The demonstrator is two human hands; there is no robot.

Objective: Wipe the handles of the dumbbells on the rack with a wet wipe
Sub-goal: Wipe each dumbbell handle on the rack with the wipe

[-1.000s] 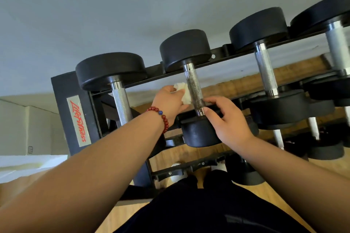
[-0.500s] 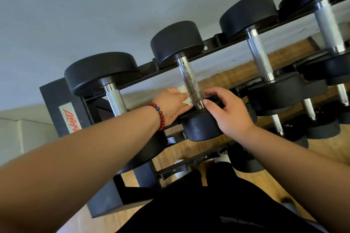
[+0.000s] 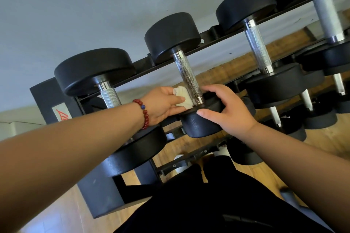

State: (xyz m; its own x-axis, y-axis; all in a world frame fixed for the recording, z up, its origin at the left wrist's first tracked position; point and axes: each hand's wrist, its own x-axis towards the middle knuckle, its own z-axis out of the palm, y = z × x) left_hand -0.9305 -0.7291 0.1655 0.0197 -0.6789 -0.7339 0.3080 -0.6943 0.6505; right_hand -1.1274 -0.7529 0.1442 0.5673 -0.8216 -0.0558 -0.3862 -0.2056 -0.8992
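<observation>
At the left end of the rack (image 3: 41,96), the first dumbbell's handle (image 3: 110,97) is bare and untouched. Next to it, the left hand (image 3: 161,106), with a red bead bracelet (image 3: 144,114) at the wrist, has its fingers (image 3: 170,91) clamped on the bunched wet wipe (image 3: 182,97). They press it against the left side of the second dumbbell's handle (image 3: 186,75).

A second ago the wet wipe sat further up that handle. It has now slid down to the bottom end, touching the collar just above the near weight (image 3: 198,126). That looks like one full stroke finished on this side; the far side may still need a pass.

The right hand (image 3: 229,108) has stayed put, fingers curled over the near weight's rim and thumb on its front, steadying it. The third handle (image 3: 258,49) and fourth handle (image 3: 327,15), further right, have no hand on them.
</observation>
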